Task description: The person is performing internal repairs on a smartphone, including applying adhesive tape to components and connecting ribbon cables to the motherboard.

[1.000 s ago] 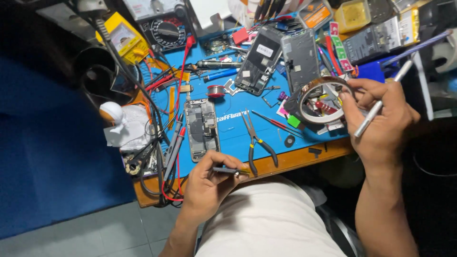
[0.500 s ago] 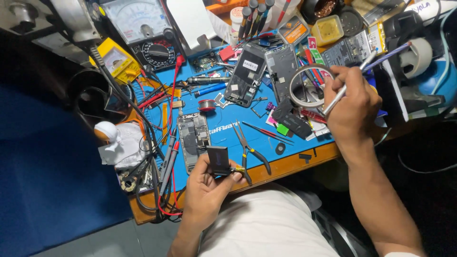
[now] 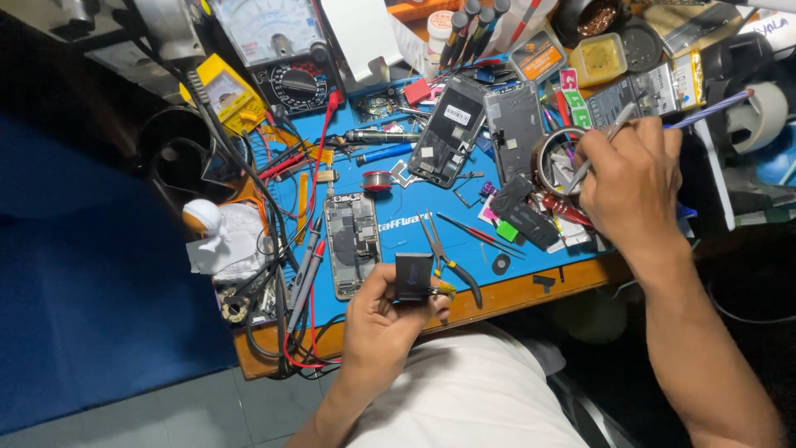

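Observation:
My left hand [image 3: 383,319] holds a small dark rectangular part [image 3: 413,275] upright at the bench's near edge, beside an opened phone [image 3: 351,244] lying on the blue mat [image 3: 406,224]. My right hand [image 3: 632,189] is raised at the right side of the bench and grips a thin metal tool [image 3: 599,148] together with a blue-handled tool [image 3: 711,109]. The metal tip hangs over a roll of brown tape [image 3: 554,156]. Slim pliers [image 3: 448,259] lie just right of my left hand.
Two more opened phone bodies [image 3: 452,131] [image 3: 514,133] lie at the back of the mat. Two meters [image 3: 278,58] [image 3: 225,93], red and black probe leads [image 3: 305,274], screwdrivers [image 3: 383,153], a solder spool [image 3: 377,181] and small containers [image 3: 602,58] crowd the bench. A blue panel fills the left.
The view has shifted closer. My left hand has lifted the dark part upright from the bench edge. My right hand has moved with its tools over the tape roll.

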